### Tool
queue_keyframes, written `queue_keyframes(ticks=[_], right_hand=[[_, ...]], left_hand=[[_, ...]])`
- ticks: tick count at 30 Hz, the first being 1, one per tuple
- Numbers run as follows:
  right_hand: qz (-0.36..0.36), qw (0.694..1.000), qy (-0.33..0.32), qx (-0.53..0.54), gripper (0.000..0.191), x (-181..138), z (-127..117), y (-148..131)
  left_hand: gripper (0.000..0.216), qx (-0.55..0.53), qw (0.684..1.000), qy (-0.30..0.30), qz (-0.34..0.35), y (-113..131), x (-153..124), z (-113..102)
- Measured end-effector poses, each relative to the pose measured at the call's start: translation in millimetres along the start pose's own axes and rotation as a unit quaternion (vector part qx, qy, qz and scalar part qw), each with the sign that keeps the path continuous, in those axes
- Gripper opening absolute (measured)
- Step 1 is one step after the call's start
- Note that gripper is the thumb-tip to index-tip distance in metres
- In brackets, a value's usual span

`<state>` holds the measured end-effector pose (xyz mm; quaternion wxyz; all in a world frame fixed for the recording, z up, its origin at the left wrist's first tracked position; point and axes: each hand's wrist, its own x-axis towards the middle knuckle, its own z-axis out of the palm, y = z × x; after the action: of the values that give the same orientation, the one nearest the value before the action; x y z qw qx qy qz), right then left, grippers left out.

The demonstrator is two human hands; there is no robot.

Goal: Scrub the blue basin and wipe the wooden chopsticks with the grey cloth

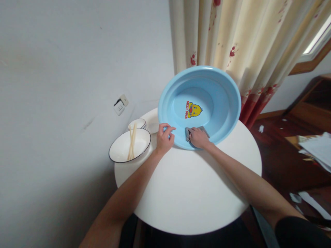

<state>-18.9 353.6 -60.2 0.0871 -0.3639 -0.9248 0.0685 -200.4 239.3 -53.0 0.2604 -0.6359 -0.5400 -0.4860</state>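
A light blue plastic basin (227, 100) with a yellow duck picture on its bottom stands on the far part of a round white table (191, 193). My left hand (164, 137) grips the basin's near rim, fingers curled over the edge. My right hand (198, 137) reaches inside the basin and presses a grey cloth (203, 130) against the inner wall near the rim, fingers closed on it.
A white black-rimmed bowl (121, 151) holding wooden chopsticks (132, 141) sits at the table's left edge, with a smaller bowl (141, 123) and a white plate (153, 122) behind it. A wall stands to the left, a curtain (232, 38) behind the basin, and wooden furniture with papers at right.
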Motion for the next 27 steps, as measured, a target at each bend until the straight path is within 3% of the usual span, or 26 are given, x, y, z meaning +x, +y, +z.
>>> queue_keyframes(ticks=[6, 19, 27], right_hand=[[0.035, 0.997, 0.002, -0.075, 0.039, -2, -4, 13], [0.034, 0.998, 0.016, -0.055, 0.038, -3, 0, 9], [-0.061, 0.996, 0.017, 0.066, 0.05, -4, 3, -10]], left_hand=[[0.035, -0.007, 1.0, 0.005, 0.002, -1, 0, 0], [0.035, -0.008, 1.0, 0.013, 0.012, 2, 2, -1], [0.032, 0.028, 1.0, -0.005, -0.008, 0, -1, -1]])
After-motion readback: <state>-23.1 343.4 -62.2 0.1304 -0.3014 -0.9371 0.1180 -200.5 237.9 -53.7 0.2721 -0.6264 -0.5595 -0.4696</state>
